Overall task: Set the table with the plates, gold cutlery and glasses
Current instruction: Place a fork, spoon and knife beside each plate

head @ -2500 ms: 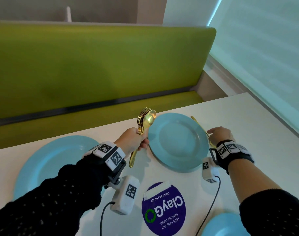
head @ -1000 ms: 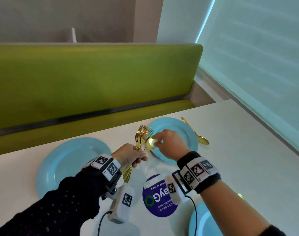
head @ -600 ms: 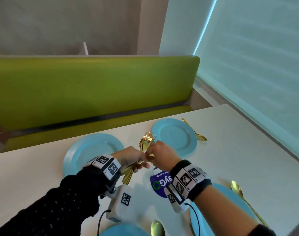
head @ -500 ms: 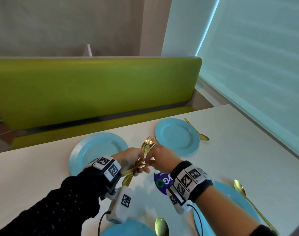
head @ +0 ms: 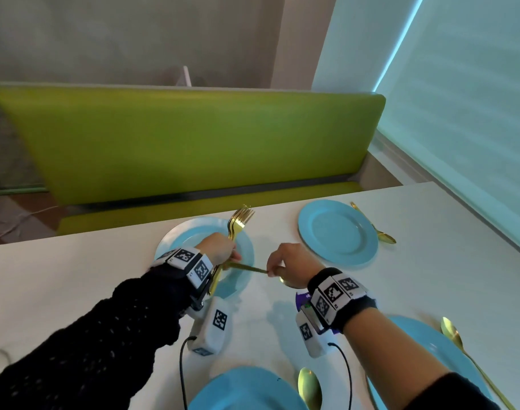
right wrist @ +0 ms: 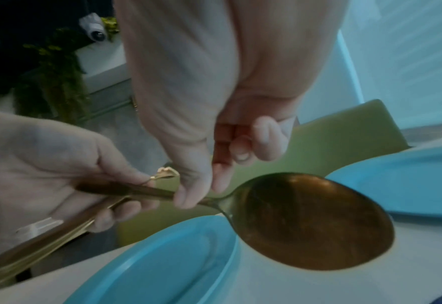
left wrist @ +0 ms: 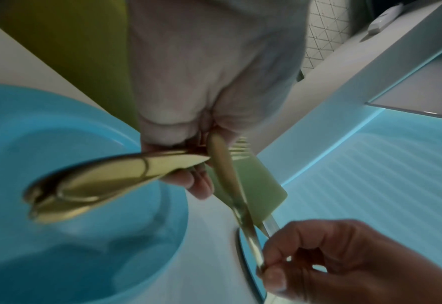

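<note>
Now, spoon (right wrist: 310,222) neck between right fingers (right wrist: 188,193)

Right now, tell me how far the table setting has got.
Four blue plates are out; three already have a gold spoon beside them, like the far right plate and its spoon. The right hand is pulling a spoon from the left hand, which holds the forks. Forks remain to be laid; no glasses are visible.

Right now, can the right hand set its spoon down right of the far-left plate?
Probably yes: the right hand already pinches the spoon beside that plate, over bare table.
</note>
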The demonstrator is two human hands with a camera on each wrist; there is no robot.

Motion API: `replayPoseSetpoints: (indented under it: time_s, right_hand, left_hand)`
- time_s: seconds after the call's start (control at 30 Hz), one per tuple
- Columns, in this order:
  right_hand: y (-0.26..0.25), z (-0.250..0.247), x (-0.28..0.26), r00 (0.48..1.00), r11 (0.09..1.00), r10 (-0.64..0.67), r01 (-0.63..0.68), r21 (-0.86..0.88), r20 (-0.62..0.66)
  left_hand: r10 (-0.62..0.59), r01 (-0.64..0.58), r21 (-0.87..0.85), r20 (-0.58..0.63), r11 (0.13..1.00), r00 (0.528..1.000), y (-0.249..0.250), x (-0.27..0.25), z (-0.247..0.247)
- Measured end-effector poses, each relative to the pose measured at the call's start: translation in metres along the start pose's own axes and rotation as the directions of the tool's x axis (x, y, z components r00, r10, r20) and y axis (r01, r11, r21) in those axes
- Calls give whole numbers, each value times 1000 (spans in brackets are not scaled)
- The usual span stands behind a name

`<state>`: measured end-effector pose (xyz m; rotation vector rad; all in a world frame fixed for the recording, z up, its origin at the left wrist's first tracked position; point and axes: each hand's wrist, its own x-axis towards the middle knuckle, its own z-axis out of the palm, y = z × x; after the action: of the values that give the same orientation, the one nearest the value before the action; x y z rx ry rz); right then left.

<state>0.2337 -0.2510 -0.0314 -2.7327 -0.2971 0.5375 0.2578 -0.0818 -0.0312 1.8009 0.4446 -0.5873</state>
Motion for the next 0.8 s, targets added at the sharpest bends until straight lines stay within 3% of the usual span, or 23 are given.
replayPoseSetpoints:
  time_s: [0.17,0.3,0.43,0.67,0.8]
  right_hand:
    - [8,-5,29,989,978,141,-131,163,-53]
    - [16,2,63,943,915,333,-318,246,-17]
    - [14,13,89,901,891,433,-432,137,29]
    - [10,21,115,904,910,415,-413,-45,99]
    - [14,26,129,872,879,474,-459,-132,122]
  left_hand:
    - [18,-22,-20,-193,1000,981,4,25,-21]
    - [17,-28,-49,-206,998,978,3,41,-28]
    - [34,-41,-42,-144,998,989,4,48,-26]
    - [60,-64,-34,-92,997,994,4,60,-21]
    - [74,-76,-24,-83,997,994,6,59,-23]
